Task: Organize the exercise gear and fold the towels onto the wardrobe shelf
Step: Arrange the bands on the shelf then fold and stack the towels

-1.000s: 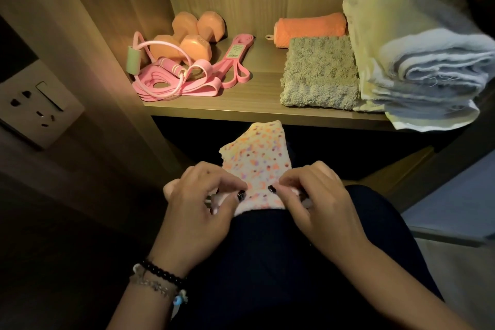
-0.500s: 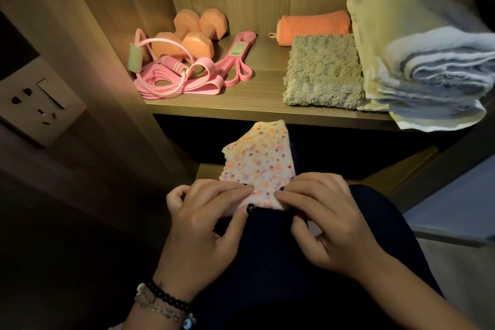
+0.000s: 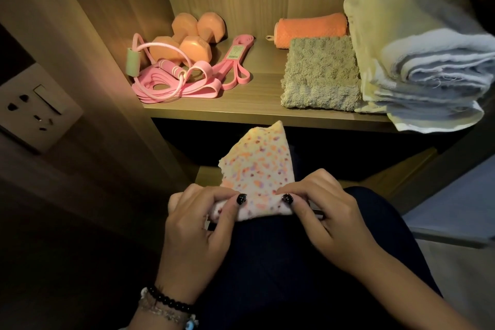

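A small speckled towel [image 3: 258,166] lies on my dark-trousered thigh, its near end rolled up. My left hand [image 3: 199,225] and my right hand [image 3: 325,211] pinch that roll from either side, thumbs on top. On the wardrobe shelf [image 3: 254,108] above sit two orange dumbbells [image 3: 187,40], pink resistance bands [image 3: 187,86] with a pink skipping rope, a rolled orange towel [image 3: 312,29], a folded grey-green towel [image 3: 321,75] and a stack of pale yellow and white-grey towels [image 3: 417,61] overhanging the shelf edge at the right.
A wall socket and switch plate [image 3: 34,107] is mounted on the left beside the wardrobe's side panel [image 3: 112,61]. A lower shelf [image 3: 399,171] shows dimly below. A pale surface [image 3: 460,203] lies at the right edge.
Both hands have rolled the speckled towel's near end further up, so less flat cloth shows. The hands sit slightly lower and closer to me.
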The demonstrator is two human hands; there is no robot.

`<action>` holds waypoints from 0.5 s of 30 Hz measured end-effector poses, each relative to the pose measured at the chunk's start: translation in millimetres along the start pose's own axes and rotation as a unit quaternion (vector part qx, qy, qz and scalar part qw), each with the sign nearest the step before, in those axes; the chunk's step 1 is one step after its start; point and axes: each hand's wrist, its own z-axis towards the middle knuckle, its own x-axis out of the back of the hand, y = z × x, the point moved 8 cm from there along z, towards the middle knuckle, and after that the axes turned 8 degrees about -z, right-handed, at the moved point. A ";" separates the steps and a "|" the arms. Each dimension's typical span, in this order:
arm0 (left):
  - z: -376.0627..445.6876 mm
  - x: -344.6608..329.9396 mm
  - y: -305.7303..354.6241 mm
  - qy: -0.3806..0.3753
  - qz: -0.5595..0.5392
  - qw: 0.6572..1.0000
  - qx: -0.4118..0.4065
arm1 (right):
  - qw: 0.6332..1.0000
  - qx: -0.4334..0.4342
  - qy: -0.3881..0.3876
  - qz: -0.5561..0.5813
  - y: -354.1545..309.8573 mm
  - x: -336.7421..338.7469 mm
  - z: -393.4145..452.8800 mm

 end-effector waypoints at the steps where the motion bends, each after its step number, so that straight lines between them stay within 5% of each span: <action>1: 0.0 -1.2 -3.0 -0.001 -0.006 1.000 0.013 | 1.000 -0.015 0.000 0.008 1.8 -1.2 -1.0; 9: 1.7 -5.5 -25.2 0.029 -0.005 0.990 0.135 | 0.987 -0.160 0.011 0.018 14.9 -8.6 -1.1; 15: 6.0 1.3 -20.6 0.051 0.034 0.995 0.083 | 0.990 -0.023 0.017 -0.137 -6.4 -4.1 3.7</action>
